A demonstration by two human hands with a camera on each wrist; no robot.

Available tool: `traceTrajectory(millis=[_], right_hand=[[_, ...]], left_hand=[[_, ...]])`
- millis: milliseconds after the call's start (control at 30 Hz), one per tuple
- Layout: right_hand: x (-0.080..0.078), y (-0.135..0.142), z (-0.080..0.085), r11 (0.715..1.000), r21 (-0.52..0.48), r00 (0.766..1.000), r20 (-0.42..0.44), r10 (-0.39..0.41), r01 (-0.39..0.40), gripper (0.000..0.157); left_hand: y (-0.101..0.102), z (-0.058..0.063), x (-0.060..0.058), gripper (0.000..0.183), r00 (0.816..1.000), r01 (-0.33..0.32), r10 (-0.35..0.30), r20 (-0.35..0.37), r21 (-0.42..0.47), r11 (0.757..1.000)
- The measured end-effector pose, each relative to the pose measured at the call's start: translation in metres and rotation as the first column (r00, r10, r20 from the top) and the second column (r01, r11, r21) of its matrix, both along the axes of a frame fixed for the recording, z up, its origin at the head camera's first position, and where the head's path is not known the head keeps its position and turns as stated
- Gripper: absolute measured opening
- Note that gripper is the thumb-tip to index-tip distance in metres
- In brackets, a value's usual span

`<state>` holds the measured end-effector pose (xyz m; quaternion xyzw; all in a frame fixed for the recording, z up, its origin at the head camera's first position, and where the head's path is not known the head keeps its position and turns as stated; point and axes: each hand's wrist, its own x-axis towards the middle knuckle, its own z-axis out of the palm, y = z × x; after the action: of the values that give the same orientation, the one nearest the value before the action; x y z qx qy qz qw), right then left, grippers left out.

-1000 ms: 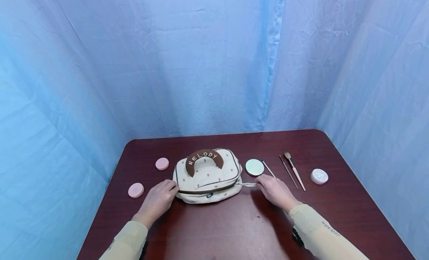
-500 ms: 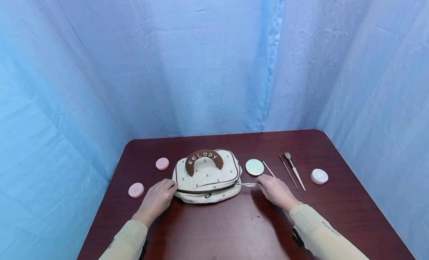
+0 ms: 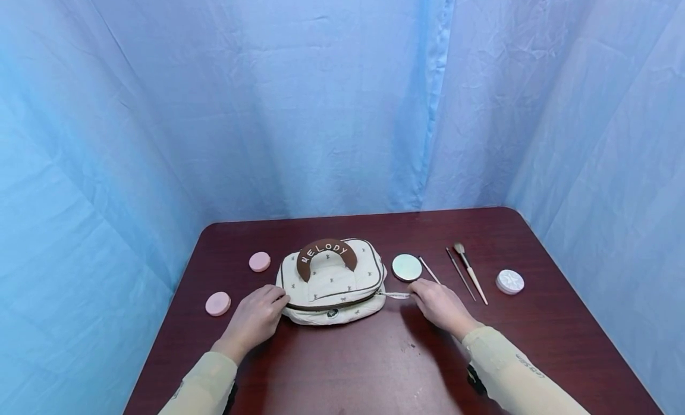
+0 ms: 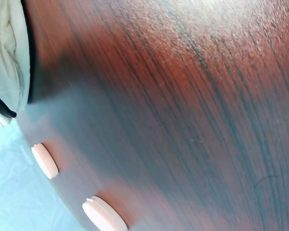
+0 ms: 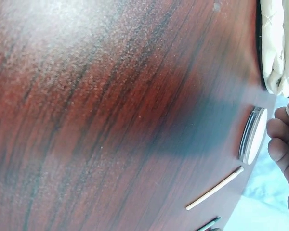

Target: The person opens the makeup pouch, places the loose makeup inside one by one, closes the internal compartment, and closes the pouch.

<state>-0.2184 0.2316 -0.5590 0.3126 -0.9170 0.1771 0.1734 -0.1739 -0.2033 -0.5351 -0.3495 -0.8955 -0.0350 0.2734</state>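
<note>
Backdrop: light blue cloth curtain (image 3: 321, 106), hanging behind the table and along both sides.
Table: one, dark red-brown wood-grain top (image 3: 342, 367), rounded far corners.
Container: one cream fabric pouch (image 3: 350, 278) printed with small dark bows, dark piping, brown arched handle (image 3: 327, 247) lettered MELODY; stands mid-table between the hands; interior hidden, contents cannot be told.
Left hand: one (image 3: 255, 316), fingers curled and clamped on the pouch's near left corner.
Right hand: one (image 3: 441, 305), thumb and fingers together, pinching the thin white strap (image 3: 397, 295) at the pouch's right end.
Brush: one, pale handle, grey-brown bristles (image 3: 473, 278), right of the pouch.
Round flat cases: four. One pale green-topped disc with dark side (image 3: 407, 267), just right of the pouch; one white disc with star relief (image 3: 509, 282), far right; two pink discs, the farther (image 3: 259, 261) and the nearer (image 3: 217, 304), left of the pouch. Contents hidden.
Thin sticks: two, one dark grey (image 3: 461, 274), one pale (image 3: 430, 270), between green-topped disc and brush.
</note>
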Motion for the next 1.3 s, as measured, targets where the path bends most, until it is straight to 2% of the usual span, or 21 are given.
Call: traceTrajectory(millis=[233, 533, 1000, 1300], right_hand=[[0.001, 0.000, 0.001, 1.000, -0.001, 1.000, -0.008, 0.008, -0.008, 0.015], [0.002, 0.001, 0.001, 1.000, -0.004, 1.000, -0.021, 0.013, -0.013, 0.016], [0.003, 0.001, 0.005, 1.000, 0.009, 1.000, 0.007, 0.007, -0.007, 0.015], [0.001, 0.002, 0.003, 0.999, 0.004, 0.999, -0.031, 0.037, -0.037, 0.016]], left_hand=[[0.019, 0.008, 0.002, 0.026, 0.999, 0.037, -0.038, 0.022, 0.014, 0.999], [0.056, 0.014, -0.002, 0.016, 0.997, 0.081, -0.080, -0.021, 0.073, 0.994], [0.109, 0.005, -0.008, 0.033, 0.992, 0.127, -0.127, -0.017, 0.058, 0.990], [0.126, -0.002, -0.009, 0.038, 0.997, 0.076, -0.076, 0.001, 0.015, 0.997]])
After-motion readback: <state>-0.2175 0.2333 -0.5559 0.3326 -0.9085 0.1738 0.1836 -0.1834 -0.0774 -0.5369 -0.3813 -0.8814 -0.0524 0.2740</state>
